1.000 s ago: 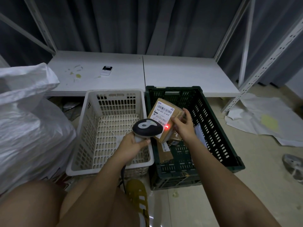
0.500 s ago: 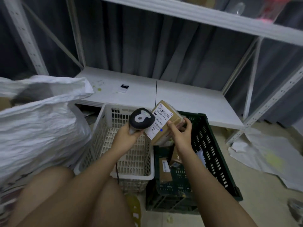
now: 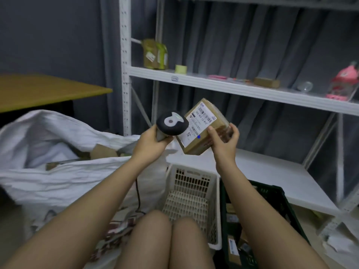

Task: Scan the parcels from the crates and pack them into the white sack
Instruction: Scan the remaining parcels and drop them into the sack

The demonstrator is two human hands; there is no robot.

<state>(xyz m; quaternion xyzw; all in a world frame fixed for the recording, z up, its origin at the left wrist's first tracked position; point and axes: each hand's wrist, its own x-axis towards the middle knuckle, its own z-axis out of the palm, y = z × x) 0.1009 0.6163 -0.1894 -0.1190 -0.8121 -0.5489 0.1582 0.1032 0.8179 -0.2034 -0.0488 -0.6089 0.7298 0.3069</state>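
Note:
My right hand (image 3: 223, 140) grips a small brown parcel (image 3: 211, 123) with a white barcode label, held up at chest height and tilted. My left hand (image 3: 151, 141) holds a black barcode scanner (image 3: 172, 123) right beside the label; a blue dot shows on the label. The white sack (image 3: 58, 171) lies open at the left, with brown parcels showing inside. Below my hands stand a white crate (image 3: 213, 191) with nothing visible in it and a dark green crate (image 3: 275, 193) holding more parcels.
A white metal rack (image 3: 124, 74) rises behind, its middle shelf carrying a packet, a tape roll, a small box and a pink toy. A low white shelf board (image 3: 272, 177) runs behind the crates. A wooden tabletop (image 3: 48, 90) is at the left. My knees are at the bottom centre.
Both hands rose and moved left with the parcel and scanner, away from the green crate. The camera tilted up and left. The red scan dot turned blue.

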